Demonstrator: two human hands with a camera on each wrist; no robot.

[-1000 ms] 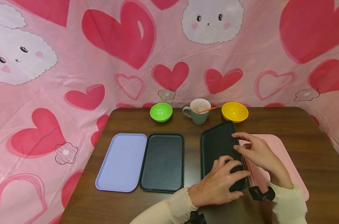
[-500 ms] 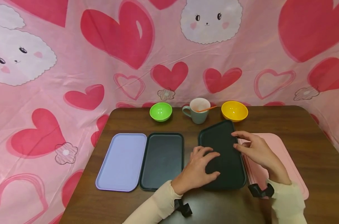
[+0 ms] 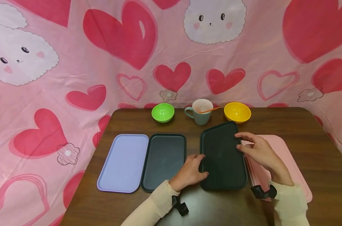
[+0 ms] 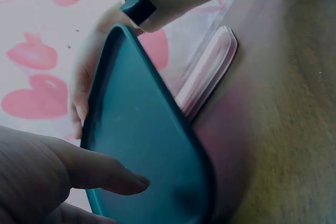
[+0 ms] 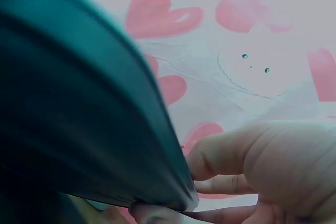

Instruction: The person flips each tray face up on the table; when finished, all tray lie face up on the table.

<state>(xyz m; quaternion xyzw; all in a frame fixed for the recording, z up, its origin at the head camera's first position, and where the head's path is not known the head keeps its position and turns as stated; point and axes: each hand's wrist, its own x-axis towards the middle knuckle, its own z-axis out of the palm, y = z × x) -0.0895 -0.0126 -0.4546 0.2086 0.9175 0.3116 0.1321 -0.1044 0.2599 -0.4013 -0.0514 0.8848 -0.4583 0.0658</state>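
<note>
A dark green-black tray point(image 3: 223, 157) is tilted, its right side raised. My right hand point(image 3: 259, 155) pinches that raised edge between fingers and thumb; in the right wrist view the fingers point(image 5: 220, 156) curl at the tray's rim. At the opposite, lower edge is my left hand point(image 3: 189, 171), its thumb and fingers spread apart and the tips overlapping the rim. In the left wrist view one digit point(image 4: 105, 174) of it lies over the tray's inner face. A pink tray point(image 3: 283, 163) sits on the table to the right, partly hidden by my right hand and forearm.
Left on the wooden table point(image 3: 103, 207) lie a lavender tray point(image 3: 123, 163) and a second dark tray point(image 3: 165, 160), side by side. Along the back stand a green bowl point(image 3: 163, 113), a mug point(image 3: 200, 117) with an orange stick point(image 3: 210, 110) in it, and a yellow bowl point(image 3: 237, 113).
My left hand has moved leftward across the tilted dark tray, from near its right side to its left edge. My right hand keeps its hold, with the tray barely shifted.
</note>
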